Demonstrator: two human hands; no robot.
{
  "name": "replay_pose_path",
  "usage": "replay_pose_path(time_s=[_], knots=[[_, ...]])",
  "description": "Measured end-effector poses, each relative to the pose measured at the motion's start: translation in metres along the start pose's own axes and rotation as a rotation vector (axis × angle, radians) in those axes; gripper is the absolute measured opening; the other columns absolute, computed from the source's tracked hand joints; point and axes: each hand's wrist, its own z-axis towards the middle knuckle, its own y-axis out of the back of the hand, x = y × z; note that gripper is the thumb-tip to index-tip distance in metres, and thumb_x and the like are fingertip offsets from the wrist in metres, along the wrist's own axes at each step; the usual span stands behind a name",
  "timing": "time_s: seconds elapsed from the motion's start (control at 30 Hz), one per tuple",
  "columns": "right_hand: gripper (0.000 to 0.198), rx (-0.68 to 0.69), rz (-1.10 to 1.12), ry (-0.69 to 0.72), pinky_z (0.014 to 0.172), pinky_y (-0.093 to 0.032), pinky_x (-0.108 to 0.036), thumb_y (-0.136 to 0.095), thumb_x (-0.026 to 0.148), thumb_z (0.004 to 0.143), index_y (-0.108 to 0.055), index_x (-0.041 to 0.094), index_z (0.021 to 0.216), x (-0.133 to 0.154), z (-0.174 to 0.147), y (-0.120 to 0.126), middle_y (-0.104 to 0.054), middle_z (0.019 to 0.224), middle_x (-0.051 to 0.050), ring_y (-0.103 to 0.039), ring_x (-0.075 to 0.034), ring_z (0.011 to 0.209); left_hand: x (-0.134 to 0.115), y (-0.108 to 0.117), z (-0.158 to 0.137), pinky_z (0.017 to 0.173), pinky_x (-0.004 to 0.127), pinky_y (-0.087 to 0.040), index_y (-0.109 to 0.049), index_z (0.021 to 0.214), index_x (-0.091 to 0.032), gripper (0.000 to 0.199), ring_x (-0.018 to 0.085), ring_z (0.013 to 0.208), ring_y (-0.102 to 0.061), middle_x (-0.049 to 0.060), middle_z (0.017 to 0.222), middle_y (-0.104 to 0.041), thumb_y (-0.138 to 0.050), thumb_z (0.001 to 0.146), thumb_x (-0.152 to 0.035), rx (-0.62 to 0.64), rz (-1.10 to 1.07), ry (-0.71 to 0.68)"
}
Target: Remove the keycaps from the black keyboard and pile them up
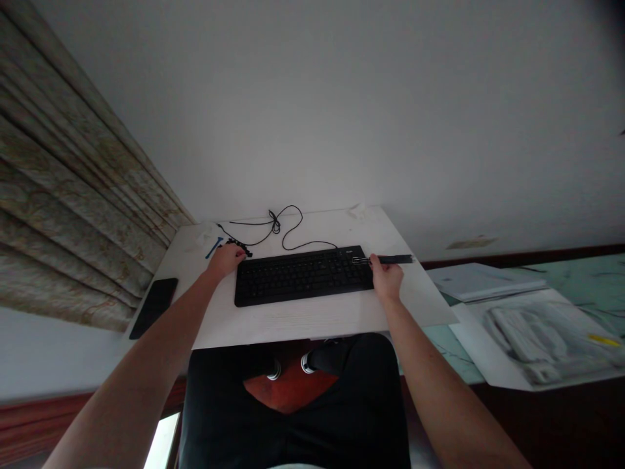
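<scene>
A white bench; on it a black keyboard, cable looped behind; left hand by its far left corner, whether pinching anything I cannot tell; right hand gripping a black-handled wire tool, prongs over the keyboard's right end; near the left hand, a blue tool and small black pieces.

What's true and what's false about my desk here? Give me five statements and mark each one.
1. The right hand holds a dark-handled tool. True.
2. The keyboard is white. False: it is black.
3. A blue tool lies left of the keyboard. True.
4. The left hand is at the keyboard's right end. False: it is by the upper left corner, beside small black pieces.
5. A black cable lies on the far side of the keyboard. True.
</scene>
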Motion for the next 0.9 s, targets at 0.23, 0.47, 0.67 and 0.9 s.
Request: replay_pose_path(time_s=[0.23, 0.47, 0.67, 0.9], knots=[[0.048, -0.006, 0.001, -0.004, 0.076, -0.055, -0.041, -0.064, 0.060, 0.080, -0.074, 0.013, 0.076, 0.001, -0.001, 0.001, -0.076, 0.076, -0.016, -0.074, -0.033, 0.077, 0.002, -0.002, -0.001, 0.089, 0.033, -0.049, -0.076, 0.091, -0.020, 0.021, 0.023, 0.096, -0.067, 0.007, 0.097, -0.075, -0.057, 0.088, -0.027, -0.012, -0.053, -0.006], [0.048, -0.011, 0.011, 0.013, 0.079, -0.055, -0.040, -0.064, 0.060, 0.080, -0.075, 0.013, 0.079, 0.001, -0.001, -0.002, -0.077, 0.078, -0.016, -0.075, -0.033, 0.082, -0.039, -0.006, 0.003, 0.091, 0.035, -0.051, -0.073, 0.100, -0.018, 0.026, 0.024, 0.098, -0.065, 0.010, 0.099, -0.073, -0.050, 0.096, -0.028, -0.264, -0.177, -0.003], [0.049, -0.043, 0.001, -0.010, 0.079, -0.055, -0.041, -0.064, 0.062, 0.079, -0.074, 0.014, 0.074, 0.001, 0.000, -0.001, -0.076, 0.073, -0.015, -0.074, -0.032, 0.078, -0.175, -0.039, 0.008, 0.096, 0.035, -0.051, -0.072, 0.106, -0.020, 0.022, 0.021, 0.100, -0.065, 0.007, 0.104, -0.072, -0.055, 0.093, -0.018, -0.183, -0.330, -0.327], [0.057, -0.039, 0.115, -0.054, 0.072, -0.057, -0.040, -0.064, 0.068, 0.078, -0.074, 0.012, 0.080, 0.003, -0.001, 0.002, -0.076, 0.075, -0.015, -0.073, -0.030, 0.071, -0.274, -0.074, 0.014, 0.099, 0.039, -0.049, -0.069, 0.112, -0.020, 0.022, 0.024, 0.107, -0.064, 0.008, 0.110, -0.071, -0.057, 0.093, -0.020, -0.121, -0.346, -0.303]])
